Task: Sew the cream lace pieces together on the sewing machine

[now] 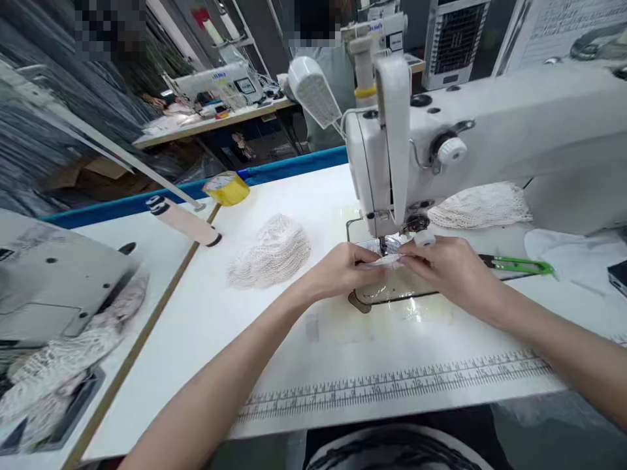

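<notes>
A white table (161,365) takes up most of the view, and a big white sewing machine (504,143) stands on it at the right, its head over the middle of the work area. A second machine (53,274) sits at the left edge, with a heap of pale lace (73,352) in front of it. A printed ruler strip (392,386) runs along the table's near edge. A layered pile of lace pieces (274,251) lies to the left of the needle area, and more white lace (482,205) lies behind, beneath the big machine's arm. The right hand (448,271) comes in from the right, thumb and fingers pinching one end of a small white cloth; the left hand (350,269) pinches the other end, its fingertips pressed together. Farther left, a pink thread spool (183,220) lies on its side near the table's seam, and a yellow tape roll (226,188) rests just beyond it. Green-handled snips (522,264) lie beside the right hand. Smallest is the small white cloth (388,260) itself, stretched between the two hands right at the needle; its far edge is partly hidden.
</notes>
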A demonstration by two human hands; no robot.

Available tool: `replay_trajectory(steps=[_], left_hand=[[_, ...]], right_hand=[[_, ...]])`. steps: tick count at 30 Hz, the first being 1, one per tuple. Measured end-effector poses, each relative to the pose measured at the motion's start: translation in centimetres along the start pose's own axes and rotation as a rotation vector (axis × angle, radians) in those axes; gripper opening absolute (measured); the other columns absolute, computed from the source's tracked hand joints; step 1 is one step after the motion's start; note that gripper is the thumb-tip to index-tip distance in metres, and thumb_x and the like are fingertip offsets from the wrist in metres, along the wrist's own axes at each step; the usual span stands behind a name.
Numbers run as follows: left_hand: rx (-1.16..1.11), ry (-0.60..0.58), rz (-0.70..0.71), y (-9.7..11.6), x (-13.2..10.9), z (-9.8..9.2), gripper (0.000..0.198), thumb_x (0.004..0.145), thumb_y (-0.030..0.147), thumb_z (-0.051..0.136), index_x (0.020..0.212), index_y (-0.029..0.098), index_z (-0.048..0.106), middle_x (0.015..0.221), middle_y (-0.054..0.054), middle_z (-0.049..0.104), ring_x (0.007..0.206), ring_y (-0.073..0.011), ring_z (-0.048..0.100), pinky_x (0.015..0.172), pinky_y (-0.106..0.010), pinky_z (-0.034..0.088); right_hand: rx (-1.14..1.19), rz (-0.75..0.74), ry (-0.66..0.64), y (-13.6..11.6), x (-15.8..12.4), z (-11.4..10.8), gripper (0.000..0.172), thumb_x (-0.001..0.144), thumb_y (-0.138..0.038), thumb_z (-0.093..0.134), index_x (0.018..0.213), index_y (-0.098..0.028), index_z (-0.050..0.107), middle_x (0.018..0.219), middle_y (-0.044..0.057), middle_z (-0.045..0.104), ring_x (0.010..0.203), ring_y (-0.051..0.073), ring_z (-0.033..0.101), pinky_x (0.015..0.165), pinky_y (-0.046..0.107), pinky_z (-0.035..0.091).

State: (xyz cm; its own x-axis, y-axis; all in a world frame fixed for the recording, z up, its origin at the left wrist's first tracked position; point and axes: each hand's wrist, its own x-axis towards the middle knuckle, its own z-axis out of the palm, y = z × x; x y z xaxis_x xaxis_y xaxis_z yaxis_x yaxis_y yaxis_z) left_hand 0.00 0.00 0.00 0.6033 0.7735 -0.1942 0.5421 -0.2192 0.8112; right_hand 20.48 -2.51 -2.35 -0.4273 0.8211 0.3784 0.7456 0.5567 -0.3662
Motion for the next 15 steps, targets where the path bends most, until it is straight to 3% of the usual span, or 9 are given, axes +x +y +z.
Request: replay_trajectory(steps=[3,6,10,13,15], left_hand=[[-0.06,-0.001,0.024,-0.1,0.1,0.1,0.044,0.081,0.035,0.058,0.052,0.018,0.029,0.054,0.005,0.019,0.049,-0.0068,0.018,0.047,-0.026,0.012],[-0.065,0.032,0.039,-0.1,0.0,0.7,0.041,0.079,0.037,0.061,0.053,0.017,0.036,0.054,0.005,0.024,0.05,-0.0072,0.022,0.047,-0.025,0.015],[0.165,0.17,0.019,-0.3,-0.1,2.0,0.037,0.075,0.039,0.066,0.056,0.018,0.043,0.052,0.006,0.026,0.05,-0.0079,0.023,0.047,-0.024,0.019],[0.34,0.29,0.117,-0.6,0.0,2.4,0.042,0.078,0.036,0.063,0.05,0.017,0.038,0.048,0.007,0.021,0.047,-0.0073,0.02,0.051,-0.024,0.023],[0.393,0.299,0.203,-0.8,0.0,2.3,0.042,0.083,0.034,0.057,0.049,0.017,0.04,0.046,0.007,0.023,0.045,-0.0066,0.021,0.057,-0.025,0.027]], right_hand=[[0.029,0.006,-0.027,0.0,-0.2,-0.1,0.02,0.09,-0.02,0.051,0.086,-0.014,0.07,0.055,0.0,0.054,0.046,0.012,0.043,0.045,0.024,0.029],[0.087,0.021,-0.064,-0.1,-0.2,-0.2,0.018,0.09,-0.02,0.052,0.088,-0.015,0.069,0.056,-0.001,0.055,0.046,0.011,0.046,0.047,0.024,0.03],[0.171,0.029,-0.118,-0.2,-0.3,-0.3,0.017,0.092,-0.024,0.052,0.088,-0.018,0.068,0.067,-0.001,0.062,0.055,0.012,0.053,0.053,0.025,0.034],[0.214,0.032,-0.147,-0.3,-0.4,-0.6,0.018,0.093,-0.028,0.051,0.088,-0.02,0.067,0.074,-0.001,0.064,0.061,0.012,0.056,0.056,0.025,0.036],[0.231,0.028,-0.161,-0.3,-0.4,-0.9,0.018,0.093,-0.027,0.051,0.088,-0.021,0.067,0.075,-0.002,0.065,0.062,0.011,0.056,0.056,0.024,0.037]])
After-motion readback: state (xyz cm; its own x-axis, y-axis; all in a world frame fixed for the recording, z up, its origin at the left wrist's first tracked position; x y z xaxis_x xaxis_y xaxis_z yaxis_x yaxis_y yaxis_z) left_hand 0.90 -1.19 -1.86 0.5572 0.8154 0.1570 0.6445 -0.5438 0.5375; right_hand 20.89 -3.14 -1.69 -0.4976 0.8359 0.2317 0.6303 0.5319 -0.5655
